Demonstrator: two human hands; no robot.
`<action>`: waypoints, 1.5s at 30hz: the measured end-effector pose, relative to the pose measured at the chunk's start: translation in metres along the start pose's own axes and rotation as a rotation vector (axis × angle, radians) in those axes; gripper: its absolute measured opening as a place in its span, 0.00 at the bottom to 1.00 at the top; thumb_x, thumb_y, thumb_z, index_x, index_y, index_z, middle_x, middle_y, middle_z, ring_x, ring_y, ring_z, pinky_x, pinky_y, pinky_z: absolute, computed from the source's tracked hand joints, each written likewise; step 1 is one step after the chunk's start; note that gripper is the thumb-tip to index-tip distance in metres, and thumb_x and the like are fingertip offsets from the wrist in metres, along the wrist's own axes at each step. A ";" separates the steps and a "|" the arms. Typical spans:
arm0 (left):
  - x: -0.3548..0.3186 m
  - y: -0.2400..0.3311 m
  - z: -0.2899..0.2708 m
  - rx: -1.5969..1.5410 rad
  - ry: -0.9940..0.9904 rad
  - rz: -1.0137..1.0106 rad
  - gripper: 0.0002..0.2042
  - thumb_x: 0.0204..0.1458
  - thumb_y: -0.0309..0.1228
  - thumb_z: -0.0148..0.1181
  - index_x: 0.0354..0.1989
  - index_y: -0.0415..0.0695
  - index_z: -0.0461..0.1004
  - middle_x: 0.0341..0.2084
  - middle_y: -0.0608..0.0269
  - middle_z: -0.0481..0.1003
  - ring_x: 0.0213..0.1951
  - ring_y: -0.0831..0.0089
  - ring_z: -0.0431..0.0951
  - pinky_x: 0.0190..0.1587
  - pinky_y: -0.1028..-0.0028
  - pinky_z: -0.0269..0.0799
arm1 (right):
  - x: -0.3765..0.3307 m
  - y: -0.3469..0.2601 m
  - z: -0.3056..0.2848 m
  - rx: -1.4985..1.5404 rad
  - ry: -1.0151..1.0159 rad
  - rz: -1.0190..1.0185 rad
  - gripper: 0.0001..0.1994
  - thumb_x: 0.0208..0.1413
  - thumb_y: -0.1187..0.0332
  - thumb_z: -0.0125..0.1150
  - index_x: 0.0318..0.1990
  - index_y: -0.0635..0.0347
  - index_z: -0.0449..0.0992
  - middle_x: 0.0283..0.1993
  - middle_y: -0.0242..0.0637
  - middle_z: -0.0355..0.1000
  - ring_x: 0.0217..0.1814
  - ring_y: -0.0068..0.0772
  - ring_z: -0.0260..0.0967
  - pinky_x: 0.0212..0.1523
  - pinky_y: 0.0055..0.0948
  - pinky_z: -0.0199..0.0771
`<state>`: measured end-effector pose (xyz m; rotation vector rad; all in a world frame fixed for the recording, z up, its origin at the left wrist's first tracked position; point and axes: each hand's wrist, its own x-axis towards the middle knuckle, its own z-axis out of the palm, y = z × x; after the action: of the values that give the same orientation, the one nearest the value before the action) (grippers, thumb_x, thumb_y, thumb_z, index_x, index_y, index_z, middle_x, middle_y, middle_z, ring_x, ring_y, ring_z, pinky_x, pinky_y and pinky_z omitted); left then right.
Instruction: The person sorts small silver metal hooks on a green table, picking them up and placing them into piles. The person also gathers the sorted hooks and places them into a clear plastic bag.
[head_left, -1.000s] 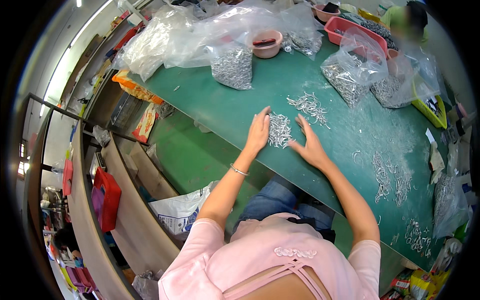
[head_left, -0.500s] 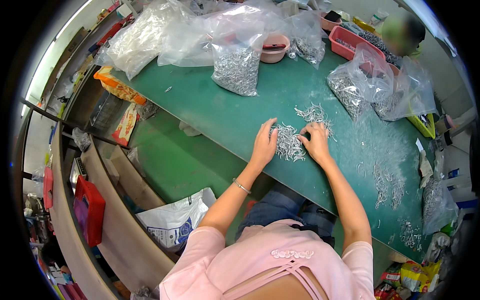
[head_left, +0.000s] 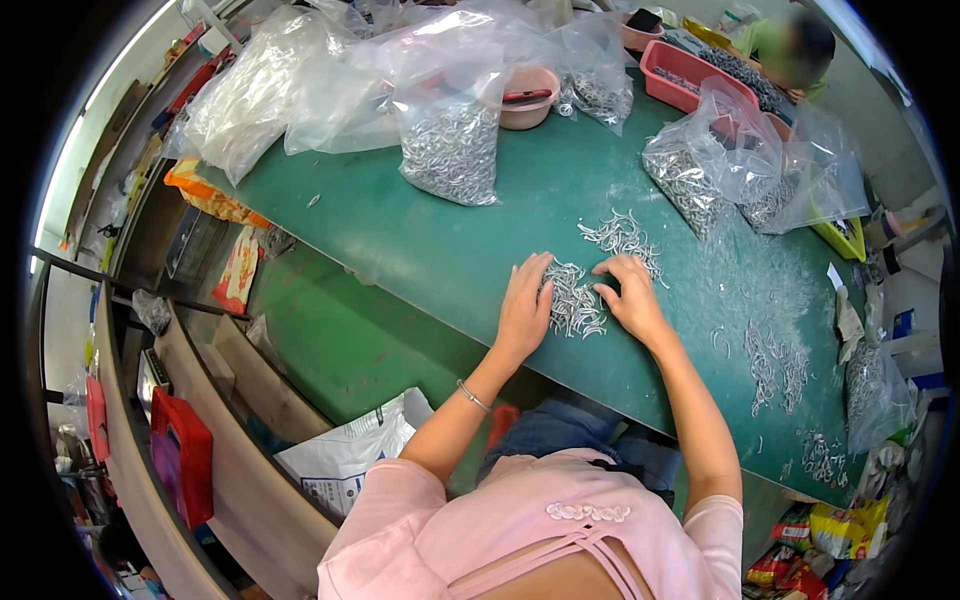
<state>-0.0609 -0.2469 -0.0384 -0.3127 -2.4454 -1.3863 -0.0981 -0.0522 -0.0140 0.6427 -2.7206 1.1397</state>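
Observation:
Between my hands lies a pile of small curved silvery metal pieces (head_left: 577,305) on the green tabletop (head_left: 400,230). My left hand (head_left: 525,310) rests along the pile's left side, fingers stretched out and thumb against the pieces. On the right side, my right hand (head_left: 635,300) has bent fingers, with a gap between thumb and forefinger and nothing visible in it. Just beyond it, a second, looser heap of the same pieces (head_left: 615,236) is spread out, partly hidden by that hand.
A clear bag full of pieces (head_left: 450,150) stands at the back, next to a pink bowl (head_left: 528,112). More filled bags (head_left: 685,185) and a pink basket (head_left: 660,90) are at right, near another person (head_left: 800,60). Loose pieces (head_left: 775,370) lie scattered at right.
The view has shifted slightly. My right thumb and forefinger are a little farther apart, while my left hand stays beside the pile.

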 end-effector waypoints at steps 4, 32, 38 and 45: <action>0.001 -0.002 0.002 0.005 -0.008 -0.008 0.17 0.59 0.28 0.46 0.56 0.38 0.65 0.54 0.50 0.67 0.61 0.53 0.62 0.65 0.56 0.48 | 0.004 0.005 0.002 -0.131 -0.056 0.010 0.09 0.42 0.72 0.67 0.33 0.61 0.74 0.35 0.41 0.68 0.45 0.45 0.64 0.48 0.39 0.64; 0.003 -0.001 0.005 -0.002 0.048 -0.042 0.18 0.57 0.25 0.44 0.56 0.35 0.62 0.54 0.44 0.65 0.57 0.50 0.63 0.61 0.60 0.56 | -0.006 -0.013 0.037 0.064 -0.002 -0.027 0.22 0.60 0.68 0.48 0.61 0.66 0.59 0.61 0.55 0.60 0.66 0.52 0.54 0.66 0.43 0.52; -0.004 0.008 0.036 0.142 0.155 -0.077 0.18 0.60 0.30 0.43 0.56 0.33 0.62 0.54 0.42 0.64 0.57 0.48 0.62 0.60 0.58 0.55 | -0.006 -0.027 0.065 0.323 0.132 0.104 0.19 0.64 0.64 0.41 0.55 0.69 0.67 0.57 0.58 0.64 0.65 0.55 0.56 0.66 0.43 0.52; 0.003 0.019 0.046 -0.113 0.288 -0.255 0.17 0.60 0.30 0.42 0.54 0.34 0.66 0.50 0.47 0.69 0.53 0.56 0.69 0.57 0.65 0.62 | 0.000 -0.038 0.071 0.575 0.298 0.211 0.21 0.66 0.61 0.36 0.50 0.69 0.71 0.50 0.51 0.71 0.52 0.46 0.70 0.53 0.34 0.67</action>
<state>-0.0647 -0.1981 -0.0445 0.1711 -2.2304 -1.5527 -0.0779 -0.1260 -0.0400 0.2068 -2.2432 1.9212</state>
